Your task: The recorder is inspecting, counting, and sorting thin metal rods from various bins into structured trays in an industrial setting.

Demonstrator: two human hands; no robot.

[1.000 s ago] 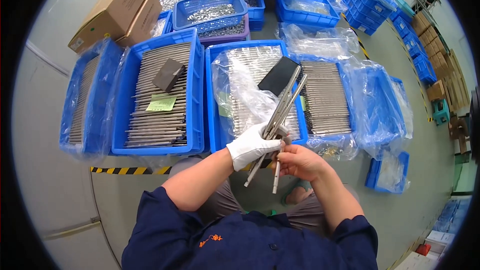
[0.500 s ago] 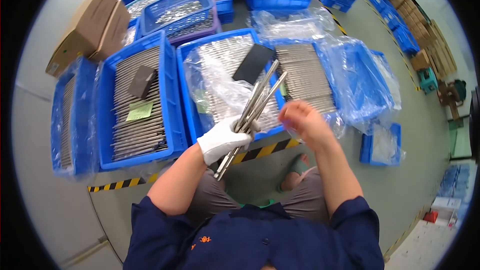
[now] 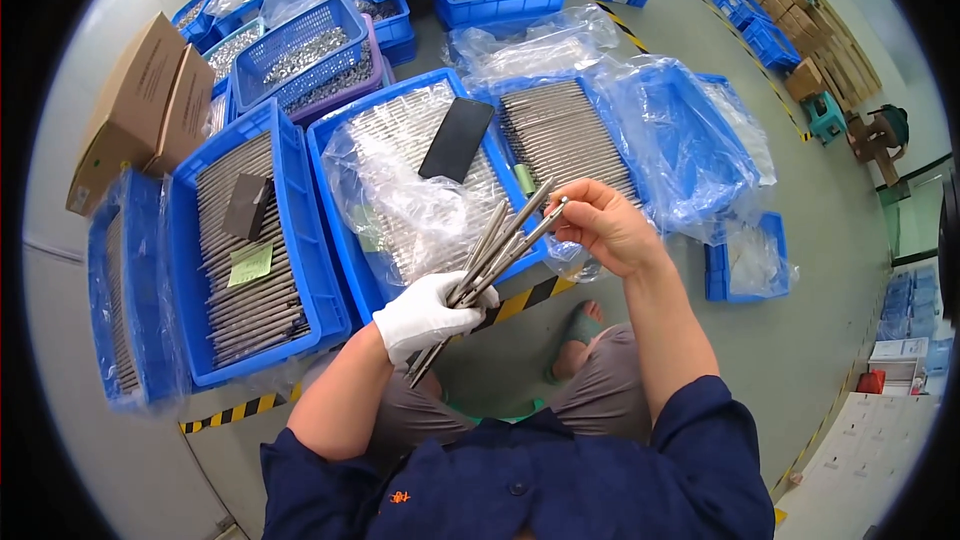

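My left hand (image 3: 428, 318), in a white glove, is closed around a bundle of slim metal rods (image 3: 498, 258). The rods slant up to the right over my lap, their upper ends fanned slightly apart. At the upper end of one rod, the bare thumb and fingers of my right hand (image 3: 608, 232) pinch its tip. Beyond the bundle, a blue crate (image 3: 326, 150) holds rows of shiny rods partly under clear plastic. A black phone-like slab (image 3: 457, 140) lies on those rods. Further right, more rods (image 3: 568, 130) lie in rows, with a small green roll (image 3: 524, 178) at their edge.
On the left, another blue crate (image 3: 330, 290) of rods carries a dark block (image 3: 247, 206) and a yellow-green note (image 3: 250, 264). Cardboard boxes (image 3: 130, 110) stand behind it. A plastic-lined blue crate (image 3: 690, 155) is on the right. Baskets of small metal parts (image 3: 300, 52) sit further back.
My right hand, open and blurred beside the bundle earlier, has closed on the tip of one rod. The bundle has shifted slightly left and down in view as the view moved.
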